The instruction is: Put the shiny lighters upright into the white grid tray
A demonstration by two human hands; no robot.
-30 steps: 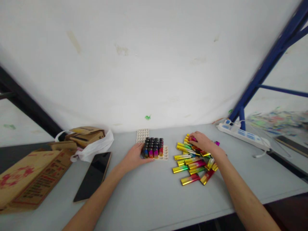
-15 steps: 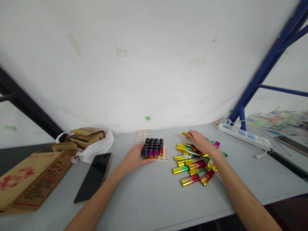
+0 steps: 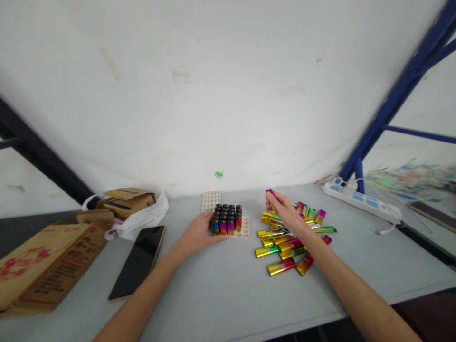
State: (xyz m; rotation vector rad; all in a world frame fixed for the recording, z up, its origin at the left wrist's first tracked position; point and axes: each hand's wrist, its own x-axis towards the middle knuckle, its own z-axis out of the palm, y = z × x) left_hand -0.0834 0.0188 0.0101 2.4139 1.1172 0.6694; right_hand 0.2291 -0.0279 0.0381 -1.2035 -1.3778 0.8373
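Several black-topped lighters [image 3: 228, 218] with shiny coloured bodies stand upright, packed together in a pale tray with holes [image 3: 245, 227]. My left hand [image 3: 200, 232] is curved against the left side of this tray, its thumb along the front edge and its fingers at the side, partly hidden. My right hand [image 3: 281, 206] is raised at the back left of a loose pile of shiny casings [image 3: 285, 242] in gold, red, green and purple. Its fingers are pinched round one casing [image 3: 270, 191], whose purple end points up; the lower part is mostly covered by the fingers.
A second pale holed tray [image 3: 211, 199] lies behind the lighters. Left are a phone [image 3: 138, 261], a white plastic bag [image 3: 146, 221] and cardboard boxes [image 3: 53, 261]. A white power strip [image 3: 359, 199] with cables lies at the back right, beside a blue metal frame [image 3: 384, 109].
My right hand has moved slightly left and lifted off the pile, and the casing in it has gone from lying flat to upright, purple end up. My left hand stays at the tray.
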